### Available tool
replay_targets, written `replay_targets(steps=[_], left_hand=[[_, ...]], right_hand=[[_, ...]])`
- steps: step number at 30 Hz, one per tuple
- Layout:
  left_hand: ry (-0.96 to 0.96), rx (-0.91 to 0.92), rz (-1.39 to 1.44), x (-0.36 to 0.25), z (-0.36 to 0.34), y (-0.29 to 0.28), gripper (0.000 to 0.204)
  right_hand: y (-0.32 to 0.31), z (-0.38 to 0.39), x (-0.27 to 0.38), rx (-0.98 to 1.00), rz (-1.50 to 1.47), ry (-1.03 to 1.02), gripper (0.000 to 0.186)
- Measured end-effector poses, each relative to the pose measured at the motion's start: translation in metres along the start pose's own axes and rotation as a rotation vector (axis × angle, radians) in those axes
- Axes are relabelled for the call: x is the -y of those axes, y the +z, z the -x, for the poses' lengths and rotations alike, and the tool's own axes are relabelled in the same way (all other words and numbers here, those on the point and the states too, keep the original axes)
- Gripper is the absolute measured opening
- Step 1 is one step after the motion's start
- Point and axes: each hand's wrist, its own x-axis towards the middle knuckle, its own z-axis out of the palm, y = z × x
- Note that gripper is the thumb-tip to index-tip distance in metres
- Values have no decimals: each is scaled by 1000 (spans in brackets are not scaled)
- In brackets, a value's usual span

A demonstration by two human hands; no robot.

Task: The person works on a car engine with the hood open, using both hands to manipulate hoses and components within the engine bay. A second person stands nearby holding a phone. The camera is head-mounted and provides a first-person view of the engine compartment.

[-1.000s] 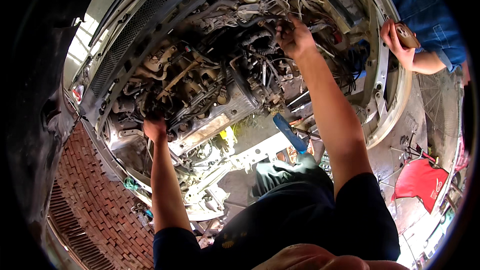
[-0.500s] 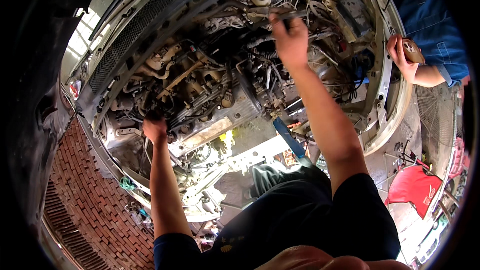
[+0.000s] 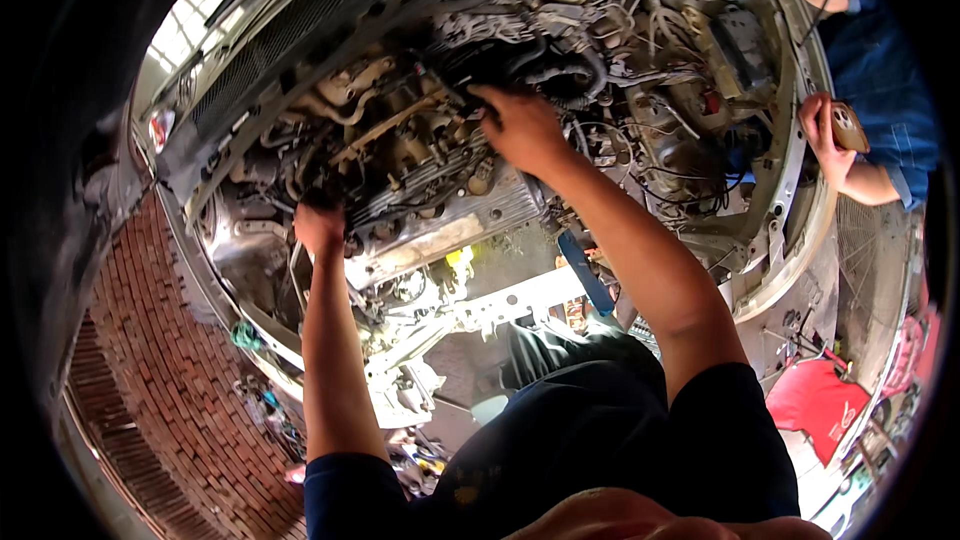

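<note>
Bent over an engine bay (image 3: 795, 180), with 2 bare arms stretched forward to an engine (image 3: 408, 155); found left of the bay's middle, with its long axis slanting from lower left, by the left hand (image 3: 321, 227), to upper right, by the right hand (image 3: 527, 132); topped along its near side by a long silvery cover (image 3: 435, 245) on much the same slant, higher in view at the right end; crossed farther back by a tan bar (image 3: 390, 127), likewise pointing up and to the right.

Left hand: at the engine's left end, in among dark parts, with wrist and back showing but fingertips hidden; impossible to tell whether wide, narrow or holding anything. Right hand: over the engine's right half, with index finger extended leftward and the other fingers partly hidden beneath; impossible to tell whether closed on a part below.

Just below the cover's right end: a blue strip (image 3: 585, 272), slanting from upper left to lower right; at far right, outside the bay: a 2nd person's hand (image 3: 828, 145) around a brown handheld object (image 3: 850, 127); lower down, a red cloth (image 3: 820, 405).
</note>
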Motion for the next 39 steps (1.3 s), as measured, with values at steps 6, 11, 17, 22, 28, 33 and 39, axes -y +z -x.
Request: replay_targets(steps=[6, 11, 17, 22, 28, 33, 39], left_hand=[[24, -17, 2, 4, 0, 3, 38], [30, 14, 13, -4, 1, -6, 41], [9, 12, 27, -10, 3, -13, 47], [-38, 44, 66, -11, 4, -17, 46], [-65, 66, 81, -18, 3, -25, 44], [-60, 92, 73, -19, 2, -23, 44], [14, 42, 40, -6, 1, -10, 45]], right_hand=[[-8, -7, -15, 48, -58, -66, 40], [-24, -45, -26, 49, 200, -446, 33], [-23, -87, -27, 185, 231, -135, 45], [-12, -100, -19, 332, 333, -33, 44], [0, -115, -31, 453, 134, 1, 38], [-1, -126, -44, 522, -510, 203, 37], [-55, -117, -22, 742, -880, 103, 34]])
